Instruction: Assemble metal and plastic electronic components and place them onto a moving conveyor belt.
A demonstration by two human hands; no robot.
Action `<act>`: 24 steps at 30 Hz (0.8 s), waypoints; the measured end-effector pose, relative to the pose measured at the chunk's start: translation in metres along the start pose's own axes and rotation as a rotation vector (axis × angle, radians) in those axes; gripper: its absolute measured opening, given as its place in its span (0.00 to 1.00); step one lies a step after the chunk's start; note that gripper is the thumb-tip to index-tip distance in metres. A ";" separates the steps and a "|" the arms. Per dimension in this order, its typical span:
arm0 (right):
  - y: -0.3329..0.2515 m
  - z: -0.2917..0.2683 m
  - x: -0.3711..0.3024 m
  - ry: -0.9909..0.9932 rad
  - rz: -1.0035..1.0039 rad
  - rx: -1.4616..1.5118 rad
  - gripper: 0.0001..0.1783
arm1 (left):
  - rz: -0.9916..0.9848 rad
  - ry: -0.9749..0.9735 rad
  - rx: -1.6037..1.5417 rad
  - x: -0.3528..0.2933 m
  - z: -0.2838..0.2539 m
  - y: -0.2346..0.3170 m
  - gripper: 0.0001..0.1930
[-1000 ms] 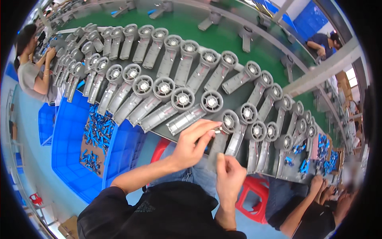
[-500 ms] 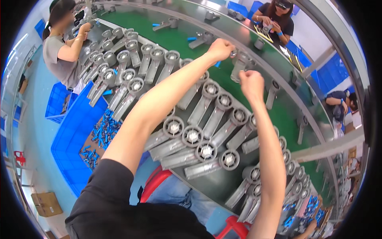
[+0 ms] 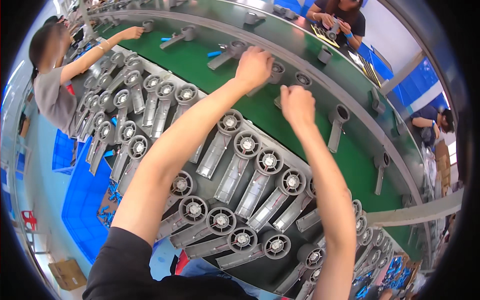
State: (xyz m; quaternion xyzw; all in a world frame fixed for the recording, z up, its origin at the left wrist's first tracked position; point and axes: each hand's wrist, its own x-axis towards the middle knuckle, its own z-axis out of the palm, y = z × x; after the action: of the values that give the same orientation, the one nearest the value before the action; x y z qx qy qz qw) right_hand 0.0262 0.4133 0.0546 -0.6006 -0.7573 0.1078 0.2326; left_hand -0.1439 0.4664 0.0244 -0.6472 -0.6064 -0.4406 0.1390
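My left hand [image 3: 256, 67] is closed over the green conveyor belt, right beside the round end of a grey fan housing [image 3: 276, 73] with a handle. Its fingertips are curled under, so their grip is hidden. To its right, my right hand [image 3: 298, 104] is also closed, thumb and fingers pressed together. It covers the handle of another grey fan housing [image 3: 303, 78], whose round end shows just beyond. Whatever is between these fingers is too small to make out. Below my arms, rows of similar fan housings [image 3: 247, 143] lie on the bench, small fan wheels facing up.
More housings lie along the belt [image 3: 320, 145], some with blue cylinders [image 3: 214, 54]. A blue bin [image 3: 82, 210] holds blue parts at left. A co-worker [image 3: 55, 85] reaches to the belt; another person [image 3: 337, 22] handles a part across it. A metal bar [image 3: 415, 212] crosses at right.
The view has shifted, and the bench housings appear lower and further left. Both my hands have moved left in the picture. The co-worker at left has stretched an arm to the belt.
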 end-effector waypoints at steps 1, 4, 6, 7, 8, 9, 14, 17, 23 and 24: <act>0.014 -0.014 -0.002 -0.013 -0.002 -0.042 0.24 | 0.091 -0.079 -0.094 -0.001 -0.003 0.017 0.12; 0.045 -0.064 -0.029 -0.037 -0.019 -0.122 0.21 | 0.322 -0.303 0.067 -0.020 0.008 0.046 0.15; 0.052 -0.096 -0.062 -0.028 -0.020 -0.157 0.20 | 0.390 -0.319 0.199 -0.034 0.017 0.050 0.15; 0.056 -0.113 -0.082 -0.032 -0.010 -0.134 0.20 | 0.309 -0.421 0.285 -0.035 0.022 0.050 0.15; 0.059 -0.136 -0.106 -0.034 0.013 -0.120 0.20 | 0.235 -0.524 0.360 -0.037 0.027 0.057 0.16; 0.059 -0.158 -0.135 -0.013 0.087 -0.091 0.19 | 0.253 -0.423 0.308 -0.041 0.026 0.066 0.13; 0.085 -0.239 -0.270 0.139 0.441 0.021 0.17 | 0.482 -0.434 0.397 -0.028 -0.056 0.127 0.14; 0.106 -0.272 -0.342 0.211 0.593 0.041 0.15 | 0.419 -0.305 0.011 -0.046 -0.151 0.138 0.19; 0.200 -0.307 -0.491 0.311 0.719 -0.142 0.15 | 0.196 -0.681 -0.158 -0.170 -0.324 0.241 0.24; 0.227 -0.304 -0.504 0.302 0.725 -0.142 0.16 | 0.171 -0.754 -0.210 -0.183 -0.328 0.264 0.25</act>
State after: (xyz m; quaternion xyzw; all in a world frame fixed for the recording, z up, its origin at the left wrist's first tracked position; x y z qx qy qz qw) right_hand 0.4537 -0.0478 0.1053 -0.8526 -0.4592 0.0406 0.2461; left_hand -0.0139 0.0513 0.1710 -0.8223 -0.5105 -0.2186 -0.1242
